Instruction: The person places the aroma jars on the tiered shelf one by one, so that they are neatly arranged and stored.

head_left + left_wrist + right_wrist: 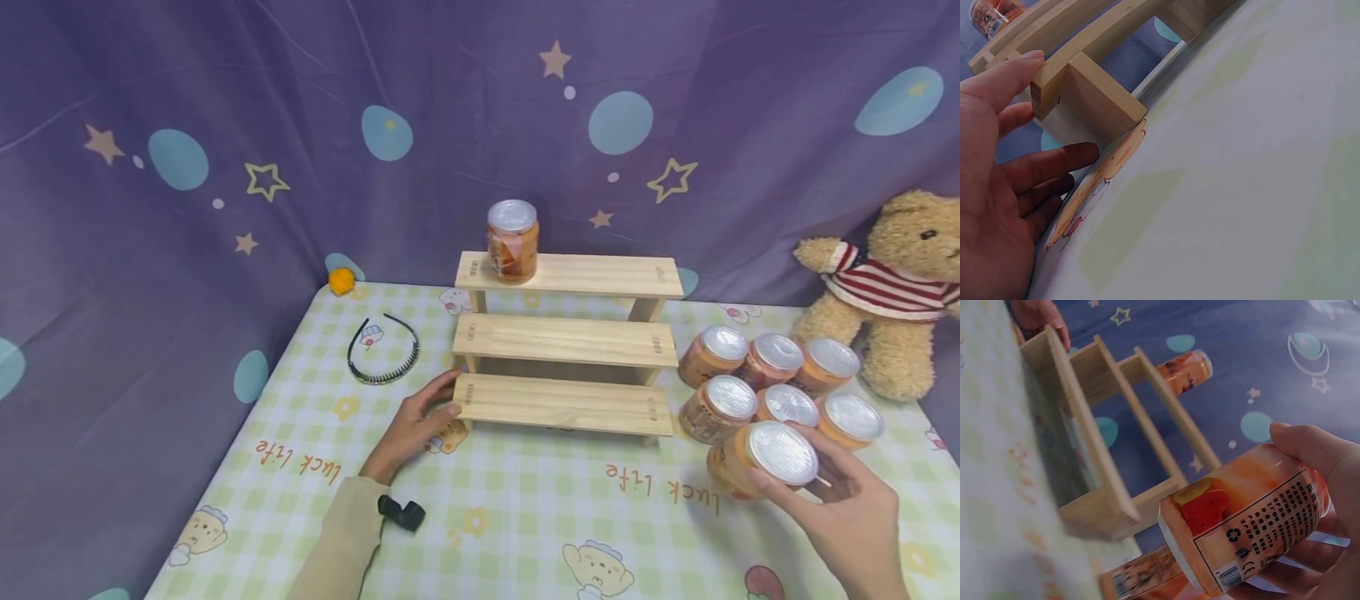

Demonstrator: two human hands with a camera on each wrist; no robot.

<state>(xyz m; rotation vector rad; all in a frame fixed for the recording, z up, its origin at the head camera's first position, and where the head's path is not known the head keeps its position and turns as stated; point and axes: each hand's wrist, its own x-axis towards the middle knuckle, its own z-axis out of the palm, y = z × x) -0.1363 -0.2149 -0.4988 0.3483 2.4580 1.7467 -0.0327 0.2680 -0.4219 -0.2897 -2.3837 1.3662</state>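
A three-step wooden shelf [562,408] stands on the checked tablecloth. At the left end of its lowest step, my left hand [420,421] holds the plank's end between thumb and forefinger; in the left wrist view the other fingers [1054,165] stretch out beside the shelf's leg. My right hand [847,500] grips an orange can [731,462] with a silver lid, at the right front. Its label with a red fruit picture, printed text and a barcode faces the right wrist view. Another such can [513,246] stands upright on the left part of the top step.
Several more orange cans [776,358] stand grouped right of the shelf, just behind the held one. A teddy bear [900,292] in a striped top sits at the back right. Left of the shelf lie a black headband [384,377] and a small orange object [342,282].
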